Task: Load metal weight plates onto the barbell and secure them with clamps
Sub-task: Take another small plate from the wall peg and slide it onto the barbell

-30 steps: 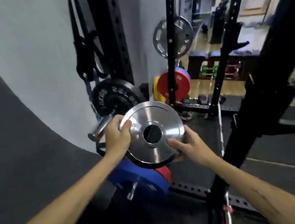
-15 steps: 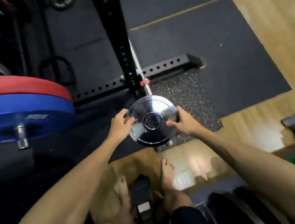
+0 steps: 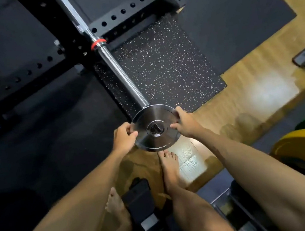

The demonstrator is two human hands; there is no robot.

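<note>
Chrome weight plate (image 3: pixel 155 129): gripped at opposite rims by left hand (image 3: pixel 123 138) and right hand (image 3: pixel 185 123), fingers clenched on it; bore meets the tip of the barbell sleeve (image 3: pixel 121 75). Sleeve otherwise bare. Outstanding: slide plate to red collar (image 3: pixel 98 43); clamps, none visible.

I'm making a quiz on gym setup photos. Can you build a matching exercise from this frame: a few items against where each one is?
Items:
1. silver weight plate
2. red ring
3. yellow bumper plate
4. speckled mat

Places:
A. right edge of the view
B. under the barbell sleeve
C. at the sleeve's inner end
D. held by both hands at the sleeve's tip

Pairs: 1-D, 2-C, 3-A, 4-B
</note>
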